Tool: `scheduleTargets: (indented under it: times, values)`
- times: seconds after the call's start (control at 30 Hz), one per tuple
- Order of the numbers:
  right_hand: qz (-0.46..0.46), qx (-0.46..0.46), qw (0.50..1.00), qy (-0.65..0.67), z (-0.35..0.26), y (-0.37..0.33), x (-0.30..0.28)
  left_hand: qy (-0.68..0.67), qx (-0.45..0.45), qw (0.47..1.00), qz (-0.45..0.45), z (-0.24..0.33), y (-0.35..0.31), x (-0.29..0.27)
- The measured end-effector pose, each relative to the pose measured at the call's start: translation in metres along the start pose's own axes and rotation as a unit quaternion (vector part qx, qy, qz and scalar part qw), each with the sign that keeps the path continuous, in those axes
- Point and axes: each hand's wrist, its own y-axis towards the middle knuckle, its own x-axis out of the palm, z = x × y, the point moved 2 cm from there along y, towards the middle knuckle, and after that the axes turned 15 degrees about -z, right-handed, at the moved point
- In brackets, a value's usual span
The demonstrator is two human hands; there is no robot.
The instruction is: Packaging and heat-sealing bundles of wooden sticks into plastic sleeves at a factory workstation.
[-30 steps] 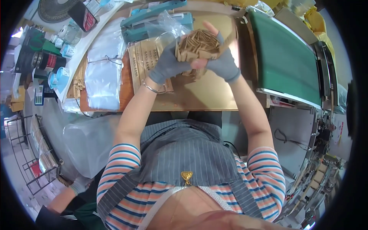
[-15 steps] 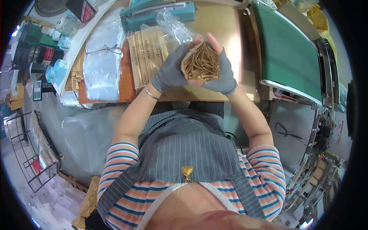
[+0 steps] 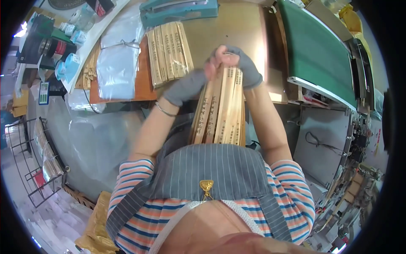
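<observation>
A thick bundle of long, narrow tan printed packets (image 3: 220,110) stretches from my hands back toward my apron, its near end against the cloth. My right hand (image 3: 245,67), in a grey fingerless glove, is closed around the far end, fingers curled over the top. My left hand (image 3: 186,86), gloved alike and a little blurred, has its bent fingers against the bundle's upper left side. Left of the hands, a row of similar tan packets (image 3: 170,53) lies on the table, touched by neither hand.
A teal metal device (image 3: 179,13) stands at the table's far edge. Clear plastic bags (image 3: 116,70), tied with a cord, lie at the left. A green board (image 3: 317,51) borders the right side. White-and-blue containers (image 3: 69,65) and a black wire rack (image 3: 36,169) are farther left.
The bundle has turned from facing me end-on to lying lengthwise toward my apron. My fingers have shifted to its far end. Clear plastic film no longer shows beside the table packets.
</observation>
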Motion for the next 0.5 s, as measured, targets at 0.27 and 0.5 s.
scheduleTargets:
  times: [0.27, 0.5]
  values:
    - [0.111, -0.026, 0.991, -0.072, 0.027, 0.021, -0.012, 0.409, 0.244, 0.879, 0.039, 0.099, -0.013, 0.035]
    - [0.152, 0.088, 0.954, 0.243, 0.090, -0.095, 0.075, 0.276, 0.228, 0.914, 0.194, 0.022, -0.090, 0.043]
